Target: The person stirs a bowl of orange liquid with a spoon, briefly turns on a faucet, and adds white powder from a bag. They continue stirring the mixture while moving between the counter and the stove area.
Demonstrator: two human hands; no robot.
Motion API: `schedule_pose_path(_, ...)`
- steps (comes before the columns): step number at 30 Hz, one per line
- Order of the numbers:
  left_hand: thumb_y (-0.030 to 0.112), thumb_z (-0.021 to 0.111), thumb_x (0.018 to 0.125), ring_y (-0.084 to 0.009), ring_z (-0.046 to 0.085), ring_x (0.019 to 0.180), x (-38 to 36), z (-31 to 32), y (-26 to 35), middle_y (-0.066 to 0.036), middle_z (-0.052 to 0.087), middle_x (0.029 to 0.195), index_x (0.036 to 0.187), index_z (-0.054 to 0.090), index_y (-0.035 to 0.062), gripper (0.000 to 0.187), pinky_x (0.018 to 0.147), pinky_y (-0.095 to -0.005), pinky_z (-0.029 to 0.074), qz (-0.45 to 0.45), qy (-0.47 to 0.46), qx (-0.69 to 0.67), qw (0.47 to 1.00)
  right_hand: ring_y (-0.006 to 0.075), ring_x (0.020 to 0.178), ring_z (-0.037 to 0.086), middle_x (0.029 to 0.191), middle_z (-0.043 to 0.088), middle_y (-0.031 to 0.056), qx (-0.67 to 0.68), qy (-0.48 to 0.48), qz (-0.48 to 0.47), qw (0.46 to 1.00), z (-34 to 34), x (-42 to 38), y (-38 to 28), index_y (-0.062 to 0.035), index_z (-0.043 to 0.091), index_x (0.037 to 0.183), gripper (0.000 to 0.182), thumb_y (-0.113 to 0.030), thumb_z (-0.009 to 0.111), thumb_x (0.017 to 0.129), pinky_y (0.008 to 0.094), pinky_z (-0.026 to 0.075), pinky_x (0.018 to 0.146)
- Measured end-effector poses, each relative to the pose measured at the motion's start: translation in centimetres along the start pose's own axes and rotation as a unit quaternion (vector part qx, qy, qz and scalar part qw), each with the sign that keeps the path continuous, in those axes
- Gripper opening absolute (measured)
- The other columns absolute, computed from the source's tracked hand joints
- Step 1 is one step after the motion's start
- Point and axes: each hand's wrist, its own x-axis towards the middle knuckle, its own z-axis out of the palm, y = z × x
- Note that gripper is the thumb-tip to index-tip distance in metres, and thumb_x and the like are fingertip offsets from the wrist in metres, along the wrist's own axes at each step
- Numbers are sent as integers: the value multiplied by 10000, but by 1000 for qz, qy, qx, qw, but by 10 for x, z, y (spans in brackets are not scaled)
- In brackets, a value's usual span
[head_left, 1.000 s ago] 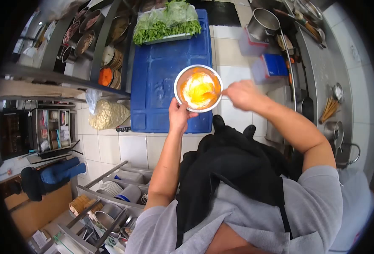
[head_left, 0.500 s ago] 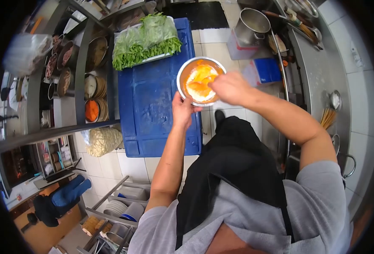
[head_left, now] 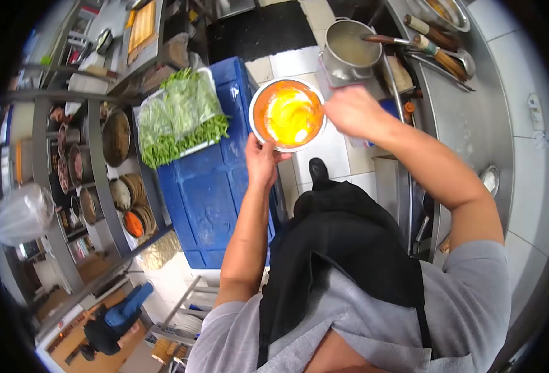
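Note:
A round metal bowl (head_left: 252,115) is held up in front of me, with a yellow-orange mixture (head_left: 290,115) swirled inside and orange smeared up its wall. My left hand (head_left: 262,163) grips the bowl's near-left rim from below, thumb on the edge. My right hand (head_left: 356,113) is closed at the bowl's right rim; whatever its fingers hold is hidden. Left of the bowl, a tray of leafy greens (head_left: 184,115), partly covered by clear plastic, rests on a blue chest-like container (head_left: 206,211).
A large pot (head_left: 352,50) stands beyond the bowl to the right. Along the right runs a steel counter (head_left: 473,124) with brushes and a ladle. Shelves of pans (head_left: 117,138) line the left. Another person (head_left: 109,323) is at the lower left.
My right hand has moved from over the bowl to its right rim. The mixture looks smoother and more evenly yellow. The view has turned, shifting the surroundings.

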Motion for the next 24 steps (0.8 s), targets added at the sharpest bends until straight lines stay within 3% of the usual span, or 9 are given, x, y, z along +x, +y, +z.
schedule_pose_path(3,19,500,959,-201,698,680,32,40,11,-138,638,1043,1170,490,10,212,550,-300,618,7,-37,-11,999,317,791,726,806,721,155,34,93,2,995,-1,21,19,-83,727,772,142,-174,620,795,460,569,660)
schedule_pose_path(5,25,501,962,-195,696,678,57,50,23,-136,640,1032,1178,491,8,217,553,-294,617,18,-30,-21,999,331,772,722,780,714,162,45,47,22,998,-1,18,11,-75,724,771,138,-141,606,796,456,573,668)
schedule_pose_path(9,25,500,964,-204,697,683,85,64,40,-143,649,1032,1178,500,-1,216,555,-288,612,27,-51,15,998,338,759,721,787,718,167,9,17,46,999,-22,34,77,-70,724,765,141,-144,609,800,456,574,661)
schedule_pose_path(10,22,504,960,-209,696,682,93,73,39,-150,652,1035,1172,504,-7,213,549,-289,608,24,-60,3,998,338,760,721,791,718,164,6,78,37,996,-28,47,88,-71,729,775,147,-151,610,804,453,572,665)
schedule_pose_path(12,10,501,956,-210,694,677,115,85,45,-157,653,1034,1173,508,-10,218,537,-290,605,15,-58,-3,998,329,760,718,770,712,152,-6,59,45,997,-31,69,78,-83,730,818,137,-143,609,797,451,564,653)
schedule_pose_path(17,-14,480,953,-210,703,694,169,67,81,-153,653,1020,1176,515,-12,226,506,-276,595,15,-96,21,995,322,788,724,803,717,175,4,-5,61,998,-55,102,107,-86,741,844,177,-172,587,826,459,566,679)
schedule_pose_path(21,-6,468,954,-206,712,717,213,74,114,-141,676,1026,1213,515,8,263,526,-264,586,12,-88,41,995,331,834,720,836,725,165,1,48,90,995,-61,174,105,-72,742,882,178,-162,601,819,470,562,725)
schedule_pose_path(23,-18,464,948,-208,714,725,243,61,132,-145,673,1026,1213,516,9,271,519,-266,587,20,-90,42,995,334,830,719,842,729,150,-7,45,41,998,-77,188,105,-82,746,895,176,-141,599,818,471,558,726)
schedule_pose_path(24,-31,465,935,-210,712,723,254,58,139,-148,672,1014,1209,519,9,282,514,-268,591,27,-76,56,995,335,836,711,869,727,144,-15,-15,58,998,-88,194,118,-137,757,962,216,-140,607,806,461,559,740)
